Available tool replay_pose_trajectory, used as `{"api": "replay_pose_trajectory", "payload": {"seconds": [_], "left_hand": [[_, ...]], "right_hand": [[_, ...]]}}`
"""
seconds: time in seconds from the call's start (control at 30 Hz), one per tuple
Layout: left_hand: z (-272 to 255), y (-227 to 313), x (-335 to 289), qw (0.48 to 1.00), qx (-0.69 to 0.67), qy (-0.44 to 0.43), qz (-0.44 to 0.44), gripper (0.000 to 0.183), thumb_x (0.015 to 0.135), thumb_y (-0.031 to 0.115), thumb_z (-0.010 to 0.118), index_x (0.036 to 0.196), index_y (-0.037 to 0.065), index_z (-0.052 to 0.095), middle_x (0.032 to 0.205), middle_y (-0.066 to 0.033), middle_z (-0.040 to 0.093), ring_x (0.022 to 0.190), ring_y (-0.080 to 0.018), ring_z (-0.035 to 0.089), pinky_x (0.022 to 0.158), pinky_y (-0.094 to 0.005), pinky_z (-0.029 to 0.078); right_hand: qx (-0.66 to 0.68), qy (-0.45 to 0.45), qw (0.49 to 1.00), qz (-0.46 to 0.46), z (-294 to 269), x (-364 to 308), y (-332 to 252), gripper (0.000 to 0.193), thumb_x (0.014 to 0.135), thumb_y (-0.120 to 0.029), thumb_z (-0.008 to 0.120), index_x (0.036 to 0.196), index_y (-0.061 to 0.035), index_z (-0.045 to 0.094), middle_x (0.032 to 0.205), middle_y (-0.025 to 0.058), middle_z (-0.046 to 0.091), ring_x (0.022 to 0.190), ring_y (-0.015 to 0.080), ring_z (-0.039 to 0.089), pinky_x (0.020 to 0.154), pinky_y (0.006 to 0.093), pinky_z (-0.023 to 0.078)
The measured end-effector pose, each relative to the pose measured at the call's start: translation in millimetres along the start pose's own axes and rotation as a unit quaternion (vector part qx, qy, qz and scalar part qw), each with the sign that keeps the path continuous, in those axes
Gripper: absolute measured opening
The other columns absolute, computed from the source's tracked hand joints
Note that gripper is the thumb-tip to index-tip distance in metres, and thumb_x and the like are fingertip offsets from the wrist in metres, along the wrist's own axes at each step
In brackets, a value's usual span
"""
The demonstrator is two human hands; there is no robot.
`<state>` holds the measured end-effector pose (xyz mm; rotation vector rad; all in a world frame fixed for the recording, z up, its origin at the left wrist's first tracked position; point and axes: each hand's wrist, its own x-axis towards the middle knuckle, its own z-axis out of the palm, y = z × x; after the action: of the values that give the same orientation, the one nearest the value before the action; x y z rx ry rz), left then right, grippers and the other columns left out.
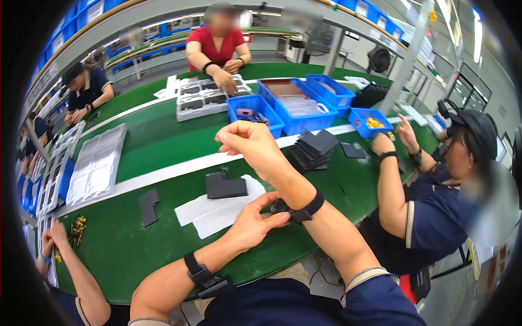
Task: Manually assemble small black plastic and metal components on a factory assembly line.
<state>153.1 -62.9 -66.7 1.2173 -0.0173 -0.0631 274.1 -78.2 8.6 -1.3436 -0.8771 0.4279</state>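
My left hand (251, 224) reaches across to my right wrist, its thumb and fingers closed on a small black device (279, 206) on the wristband there. My right hand (254, 142) is raised over the green table, fingers curled inward, with nothing visible in them. Below it, a black notched plate (225, 188) lies on a white cloth (212, 221). To the left is another flat black L-shaped piece (148, 207) on the table. Beyond my right wrist stands a stack of black plates (315, 149). My left wrist wears a black band with a module (209, 281).
Blue bins (296, 122) stand beyond the white strip, one small bin holding yellow parts (375, 123). Pale trays (98, 160) lie left. A co-worker (435, 201) sits close at right; another's hands (54, 239) work at lower left. A person in red (217, 46) handles a tray opposite.
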Motion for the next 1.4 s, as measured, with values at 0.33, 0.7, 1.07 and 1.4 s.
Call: {"api": "replay_pose_trajectory", "payload": {"seconds": [0.33,0.7,1.07,1.4], "left_hand": [[9.5,11.2,-16.4,0.992,0.12,0.022,0.022,0.06,0.083,0.007,0.067,0.132,-0.007,0.036,0.126,-0.0166,0.049,0.107,-0.0221,0.056,0.092,-0.0329,0.047],[5.4,16.7,-27.3,0.997,0.04,-0.066,-0.022,0.053,0.082,0.004,0.068,0.127,-0.007,0.042,0.124,-0.0113,0.052,0.116,-0.018,0.049,0.1,-0.0328,0.039],[-64.6,51.3,-55.2,0.974,0.186,0.117,-0.055,0.046,0.079,0.0,0.065,0.122,-0.003,0.05,0.12,-0.0104,0.055,0.104,-0.0143,0.055,0.088,-0.0295,0.046],[-121.3,35.3,-59.0,0.947,0.192,0.257,-0.018,0.045,0.079,0.005,0.065,0.122,0.001,0.054,0.12,-0.0089,0.055,0.104,-0.0175,0.055,0.085,-0.0287,0.046]], "right_hand": [[0.487,-0.007,0.872,0.055,-9.3,-13.7,-0.4,0.02,0.09,-0.025,0.059,0.096,-0.0064,0.06,0.077,0.0038,0.064,0.066,0.0151,0.061,0.067,0.0318,0.051],[-0.048,0.028,0.97,-0.237,33.9,-39.1,-39.3,0.011,0.084,-0.008,0.061,0.081,0.0014,0.059,0.063,0.0028,0.058,0.055,0.0056,0.05,0.048,0.0224,0.039],[-0.506,-0.005,0.727,-0.465,22.0,-32.9,-14.8,0.012,0.069,-0.015,0.063,0.067,-0.007,0.055,0.065,0.0046,0.051,0.066,0.0206,0.052,0.057,0.0324,0.039],[-0.572,-0.122,0.751,-0.307,-1.0,-29.9,85.1,0.03,0.073,-0.034,0.069,0.077,-0.0054,0.06,0.08,0.0085,0.057,0.081,0.0249,0.054,0.067,0.0367,0.045]]}}
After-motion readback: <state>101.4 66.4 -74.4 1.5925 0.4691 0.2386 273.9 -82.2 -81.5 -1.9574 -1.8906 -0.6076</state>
